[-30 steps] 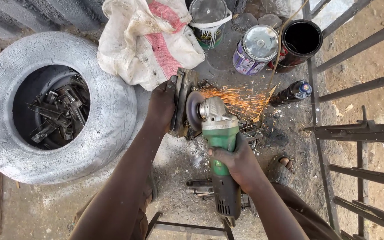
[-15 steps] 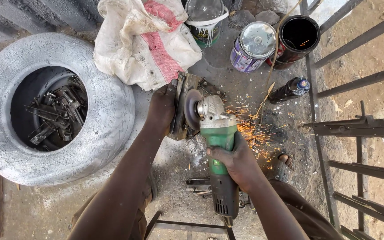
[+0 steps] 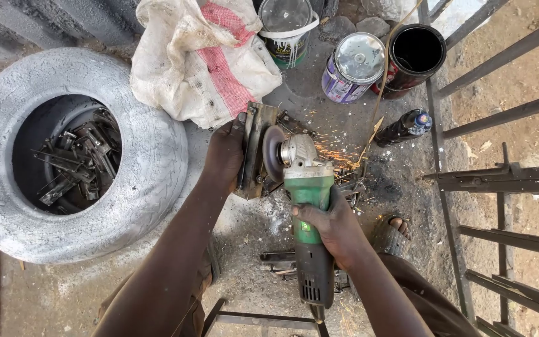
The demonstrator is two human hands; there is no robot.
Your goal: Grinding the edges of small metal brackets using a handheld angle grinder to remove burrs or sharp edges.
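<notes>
Head view, looking straight down at the ground. My left hand [image 3: 224, 156] grips a flat metal piece [image 3: 254, 150] stood on edge, fingers closed around its left face. My right hand [image 3: 332, 221] is wrapped tight around the body of a green angle grinder [image 3: 307, 206], fingers fully closed on it. The grinder's disc [image 3: 274, 153] sits against the right face of the metal piece, near the centre of the view. Sparks [image 3: 338, 153] spray toward 3 o'clock from the contact point.

At 9 o'clock lies a grey painted tyre [image 3: 145, 168], flat on the ground, with scrap metal bits [image 3: 76, 162] heaped in its hollow. At 12 o'clock, just beyond the metal piece, a white sack [image 3: 188, 62] with a red stripe. Toward 1 o'clock stand a paint bucket [image 3: 288, 37] with clear lid, a closed tin [image 3: 352, 68], and an open black tin [image 3: 416, 53]. A dark bottle [image 3: 403, 126] lies at 2 o'clock. A metal gate frame [image 3: 506, 178] runs along 3 o'clock. A sandalled foot [image 3: 391, 234] shows just right of my right hand.
</notes>
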